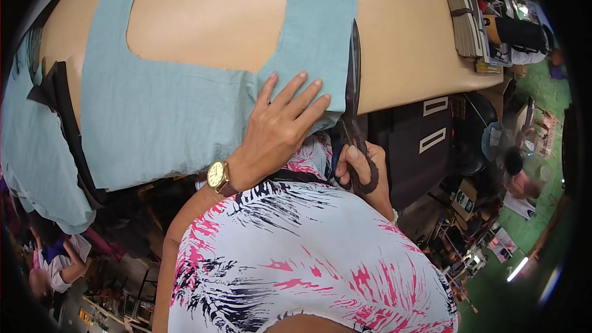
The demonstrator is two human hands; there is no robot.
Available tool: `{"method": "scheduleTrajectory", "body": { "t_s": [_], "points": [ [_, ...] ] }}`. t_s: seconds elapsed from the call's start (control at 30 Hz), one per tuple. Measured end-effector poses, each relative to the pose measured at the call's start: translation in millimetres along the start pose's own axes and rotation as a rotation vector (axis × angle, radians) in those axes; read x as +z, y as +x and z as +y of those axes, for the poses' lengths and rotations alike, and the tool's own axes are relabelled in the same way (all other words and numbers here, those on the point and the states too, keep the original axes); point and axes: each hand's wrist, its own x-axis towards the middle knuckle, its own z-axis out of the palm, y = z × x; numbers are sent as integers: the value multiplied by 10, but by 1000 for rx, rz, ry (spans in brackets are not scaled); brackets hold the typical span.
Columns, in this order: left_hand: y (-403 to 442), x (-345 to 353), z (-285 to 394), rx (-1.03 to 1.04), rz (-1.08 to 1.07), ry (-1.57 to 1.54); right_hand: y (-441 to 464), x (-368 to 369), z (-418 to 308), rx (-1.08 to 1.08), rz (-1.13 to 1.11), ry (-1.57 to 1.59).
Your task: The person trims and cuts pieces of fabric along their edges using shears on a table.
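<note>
A pale teal cloth [160,117], cut with a wide curved opening, lies over the tan table and hangs over its near edge. My left hand [283,117] rests palm down on it, fingers spread, with a gold watch [216,174] at the wrist. Just off the table edge, my right hand [376,163] is closed around the handles of large dark scissors [353,80]. Their long blades point away from me along the cloth's right edge and look closed or nearly so. Part of the right hand's fingers is hidden by the handle.
The tan tabletop [407,31] extends to the right and beyond the cloth. More teal cloth [37,148] and a black strip [65,105] hang at the left. Bundled stacks [467,21] stand at the far right corner. Other people sit in the background on both sides.
</note>
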Motion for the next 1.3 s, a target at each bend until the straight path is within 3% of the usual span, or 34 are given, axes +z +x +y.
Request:
{"method": "scheduleTrajectory", "body": {
  "t_s": [0.77,1.3],
  "points": [
    [-57,-38,18,14,-18,-41,140,56,27,-60,19,170],
    [-52,-30,11,19,-25,-48,113,60,1,33,66,179]
  ]
}}
